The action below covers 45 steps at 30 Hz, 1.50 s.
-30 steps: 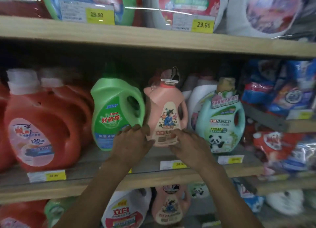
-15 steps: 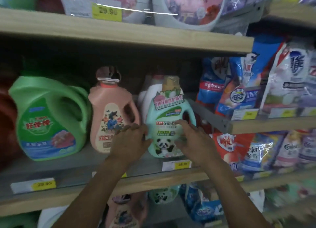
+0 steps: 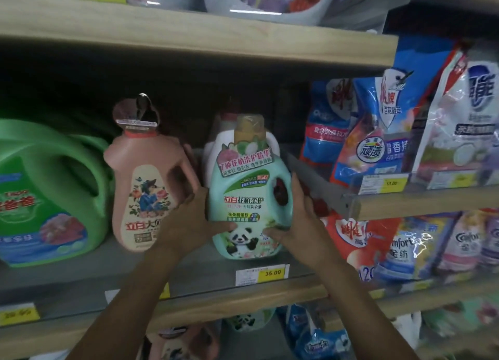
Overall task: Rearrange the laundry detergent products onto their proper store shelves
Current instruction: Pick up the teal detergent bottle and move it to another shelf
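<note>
Both hands (image 3: 189, 222) (image 3: 299, 224) lower on panda btl (image 3: 243, 192)

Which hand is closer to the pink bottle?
Left. The left hand is beside the pink bottle, at its lower right; the right hand is beyond the mint panda bottle.

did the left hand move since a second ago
Yes, rightward. The left hand earlier held the left side of the pink bottle; now it grips the panda bottle, standing to the right of that one.

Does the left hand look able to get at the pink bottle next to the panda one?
Probably yes: the left hand sits beside the pink bottle, nothing between, but it holds the panda bottle.
</note>
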Tool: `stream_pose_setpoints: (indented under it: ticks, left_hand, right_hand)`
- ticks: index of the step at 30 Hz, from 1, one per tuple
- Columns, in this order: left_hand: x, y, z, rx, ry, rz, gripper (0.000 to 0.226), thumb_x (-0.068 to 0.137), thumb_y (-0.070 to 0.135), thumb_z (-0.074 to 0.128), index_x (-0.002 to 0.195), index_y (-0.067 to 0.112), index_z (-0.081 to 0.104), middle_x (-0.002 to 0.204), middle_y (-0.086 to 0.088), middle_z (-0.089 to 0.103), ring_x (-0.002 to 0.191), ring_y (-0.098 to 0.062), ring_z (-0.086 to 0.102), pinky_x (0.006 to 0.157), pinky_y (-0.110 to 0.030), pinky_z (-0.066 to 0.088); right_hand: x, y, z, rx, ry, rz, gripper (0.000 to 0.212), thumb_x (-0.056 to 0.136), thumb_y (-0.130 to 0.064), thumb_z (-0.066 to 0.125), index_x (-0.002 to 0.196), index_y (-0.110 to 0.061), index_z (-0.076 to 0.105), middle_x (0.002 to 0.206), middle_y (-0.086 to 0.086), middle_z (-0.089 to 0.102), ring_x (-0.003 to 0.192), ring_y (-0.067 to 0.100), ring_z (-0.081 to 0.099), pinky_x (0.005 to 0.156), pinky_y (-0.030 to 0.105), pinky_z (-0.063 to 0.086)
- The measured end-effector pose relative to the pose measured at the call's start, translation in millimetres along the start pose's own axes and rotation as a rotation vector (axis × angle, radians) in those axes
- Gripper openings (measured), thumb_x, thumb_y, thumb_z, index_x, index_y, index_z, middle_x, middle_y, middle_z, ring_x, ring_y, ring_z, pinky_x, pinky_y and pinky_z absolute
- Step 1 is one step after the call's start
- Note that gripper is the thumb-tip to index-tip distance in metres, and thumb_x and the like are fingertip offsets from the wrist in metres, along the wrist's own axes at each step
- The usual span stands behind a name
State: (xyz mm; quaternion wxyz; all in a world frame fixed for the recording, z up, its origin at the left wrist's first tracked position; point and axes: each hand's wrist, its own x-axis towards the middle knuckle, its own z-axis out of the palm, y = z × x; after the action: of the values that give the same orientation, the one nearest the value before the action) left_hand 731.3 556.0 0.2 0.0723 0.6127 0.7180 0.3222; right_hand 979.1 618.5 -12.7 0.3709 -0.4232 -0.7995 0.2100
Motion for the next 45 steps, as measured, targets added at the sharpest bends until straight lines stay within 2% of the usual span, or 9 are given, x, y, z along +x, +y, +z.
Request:
stream_pose_setpoints:
  ticks: [3, 6, 10, 13, 18, 25, 32, 38, 45]
  left_hand:
    - [9, -6, 2, -0.335, -0.124, 0.032, 0.091, 0.065, 0.051, 0.091, 0.138, 0.028, 0.042, 0.134, 0.006, 0.065, 0.119, -0.018, 0.066, 0.097, -0.049, 0.056]
    - [16, -7, 13, -0.608, -0.184, 0.050, 0.098, 0.066, 0.014, 0.096, 0.143, 0.015, 0.037, 0.136, -0.005, 0.065, 0.124, -0.023, 0.065, 0.098, -0.054, 0.056]
    - [21, -9, 25, -0.760, -0.180, 0.071, 0.101, 0.063, -0.007, 0.093, 0.144, 0.008, 0.035, 0.139, -0.018, 0.060, 0.127, -0.033, 0.062, 0.097, -0.060, 0.055]
    - [20, -7, 23, -0.768, -0.170, 0.106, 0.095, 0.066, -0.009, 0.090, 0.144, 0.009, 0.039, 0.137, -0.017, 0.063, 0.127, -0.036, 0.063, 0.096, -0.058, 0.056]
    - [6, 6, 18, -0.750, -0.094, 0.096, 0.101, 0.066, -0.006, 0.090, 0.148, 0.019, 0.036, 0.137, -0.007, 0.065, 0.125, -0.026, 0.065, 0.095, -0.056, 0.058]
    - [-27, 22, 1, -0.733, 0.020, 0.107, 0.100, 0.069, -0.012, 0.085, 0.150, 0.013, 0.031, 0.133, 0.001, 0.067, 0.121, -0.016, 0.067, 0.089, -0.040, 0.063]
    - [-69, 36, -15, -0.710, 0.130, 0.170, 0.094, 0.071, -0.007, 0.086, 0.148, 0.009, 0.035, 0.137, -0.006, 0.065, 0.124, -0.022, 0.066, 0.093, -0.041, 0.061]
    - [-107, 41, -31, -0.673, 0.244, 0.196, 0.099, 0.066, 0.006, 0.093, 0.147, 0.010, 0.036, 0.142, -0.007, 0.058, 0.133, -0.024, 0.058, 0.106, -0.055, 0.051]
    - [-170, 46, -40, -0.687, 0.301, 0.189, 0.096, 0.060, 0.014, 0.094, 0.143, 0.012, 0.045, 0.132, 0.004, 0.066, 0.121, -0.014, 0.066, 0.095, -0.043, 0.060]
  right_hand:
    - [7, 9, 4, 0.175, -0.023, 0.004, 0.134, 0.077, -0.024, 0.093, 0.165, -0.044, -0.006, 0.164, -0.007, 0.029, 0.151, 0.015, 0.034, 0.115, 0.041, 0.045]
    - [16, 17, 10, 0.344, -0.049, -0.039, 0.127, 0.072, -0.012, 0.096, 0.164, -0.039, 0.012, 0.163, -0.015, 0.037, 0.151, 0.007, 0.037, 0.118, 0.048, 0.046]
    - [19, 29, 17, 0.410, -0.064, -0.054, 0.118, 0.065, -0.023, 0.099, 0.142, -0.069, 0.022, 0.145, -0.035, 0.048, 0.139, -0.008, 0.048, 0.113, 0.041, 0.052]
    - [18, 31, 18, 0.425, -0.075, 0.002, 0.106, 0.055, -0.042, 0.097, 0.126, -0.075, 0.026, 0.126, -0.047, 0.053, 0.124, -0.014, 0.056, 0.105, 0.049, 0.057]
    - [15, 24, 12, 0.413, -0.053, -0.008, 0.101, 0.050, -0.048, 0.095, 0.120, -0.075, 0.028, 0.123, -0.047, 0.054, 0.122, -0.013, 0.058, 0.104, 0.047, 0.058]
    - [1, 0, -3, 0.405, -0.003, -0.110, 0.108, 0.051, -0.047, 0.096, 0.130, -0.073, 0.027, 0.135, -0.042, 0.050, 0.135, -0.004, 0.052, 0.111, 0.045, 0.052]
    - [-27, -31, -22, 0.386, 0.035, -0.182, 0.103, 0.050, -0.045, 0.095, 0.125, -0.071, 0.031, 0.137, -0.027, 0.056, 0.132, 0.005, 0.057, 0.106, 0.049, 0.055]
    - [-52, -55, -30, 0.406, 0.049, -0.230, 0.109, 0.049, -0.045, 0.096, 0.129, -0.075, 0.029, 0.135, -0.034, 0.055, 0.128, -0.001, 0.059, 0.100, 0.045, 0.059]
    - [-101, -64, -24, 0.444, 0.016, -0.224, 0.118, 0.051, -0.045, 0.099, 0.147, -0.055, 0.031, 0.143, -0.027, 0.055, 0.134, 0.006, 0.057, 0.104, 0.050, 0.057]
